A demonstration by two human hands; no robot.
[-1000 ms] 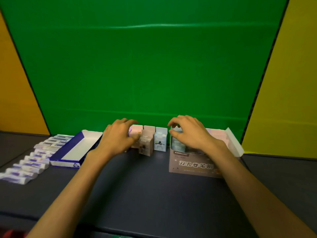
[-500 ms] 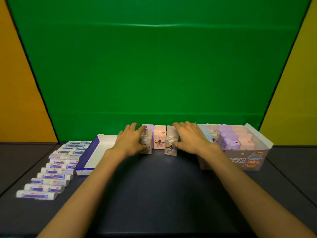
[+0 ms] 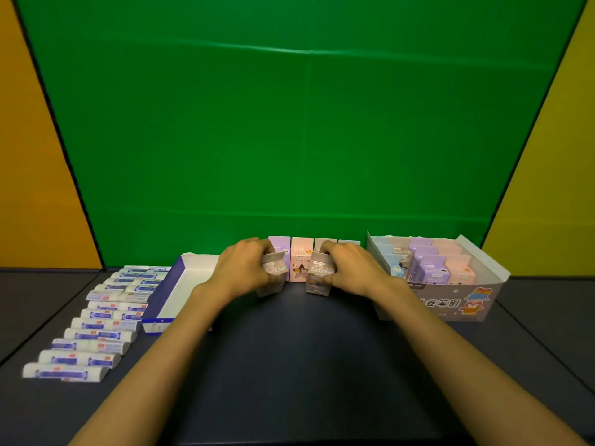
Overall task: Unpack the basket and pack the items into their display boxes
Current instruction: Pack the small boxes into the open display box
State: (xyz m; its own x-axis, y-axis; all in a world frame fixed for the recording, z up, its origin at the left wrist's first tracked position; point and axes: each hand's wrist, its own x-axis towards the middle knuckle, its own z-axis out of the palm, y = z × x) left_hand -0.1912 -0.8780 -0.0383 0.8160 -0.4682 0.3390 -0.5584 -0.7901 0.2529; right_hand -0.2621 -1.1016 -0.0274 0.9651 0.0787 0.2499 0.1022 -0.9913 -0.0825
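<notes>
Dark tabletop (image 3: 296, 365), hands (image 3: 244, 268) around cartons (image 3: 273, 278).

matt table (image 3: 289, 365) (printed cardboard cartons (image 3: 301, 265))

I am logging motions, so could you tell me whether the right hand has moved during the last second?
Yes. The right hand moved left, from above the grey display box to a small carton beside it, which it now grips.

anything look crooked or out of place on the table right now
Only the two small cartons being gripped: the left hand tilts one and the right hand tilts another. Everything else sits tidy.
</notes>
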